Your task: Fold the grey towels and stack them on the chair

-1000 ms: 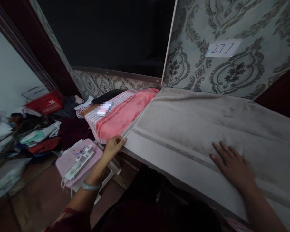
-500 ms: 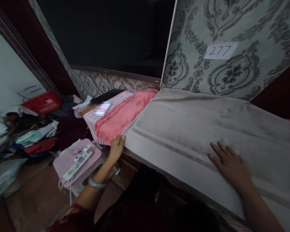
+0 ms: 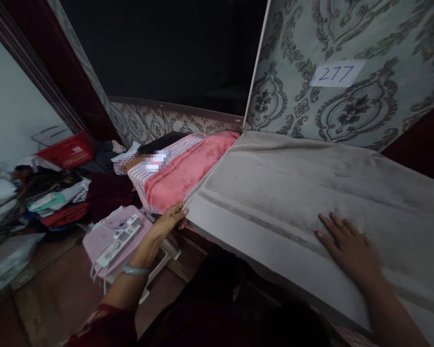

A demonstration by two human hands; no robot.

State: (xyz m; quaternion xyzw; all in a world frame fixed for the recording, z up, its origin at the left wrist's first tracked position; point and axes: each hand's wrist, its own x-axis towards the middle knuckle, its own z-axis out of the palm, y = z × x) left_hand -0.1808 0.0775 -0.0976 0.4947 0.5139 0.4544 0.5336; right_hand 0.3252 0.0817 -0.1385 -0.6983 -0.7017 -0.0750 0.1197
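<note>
A large grey towel (image 3: 267,178) with a darker band along its pale border lies spread before me, its near edge hanging at the front. At its front left corner, my left hand (image 3: 168,221) is closed on the towel's edge, thumb on top and some fingertips beneath. My right hand (image 3: 347,246) rests palm down on the towel's right part, fingers slightly apart and holding nothing. Partly under the grey towel's left side is a coral-pink cloth (image 3: 188,173) with a striped border.
On the left, a pink-topped stool (image 3: 130,217) carries a white power strip (image 3: 119,241) with cables. Behind it are heaped clothes (image 3: 61,202) and a red basket (image 3: 67,149). A large dark screen (image 3: 166,48) and patterned wall stand at the back, with a paper marked 277 (image 3: 336,73).
My left hand has turned at the towel's corner, its wrist lower and further left, with fingertips now showing below the edge. My right hand stays flat on the towel. The view shifts slightly.
</note>
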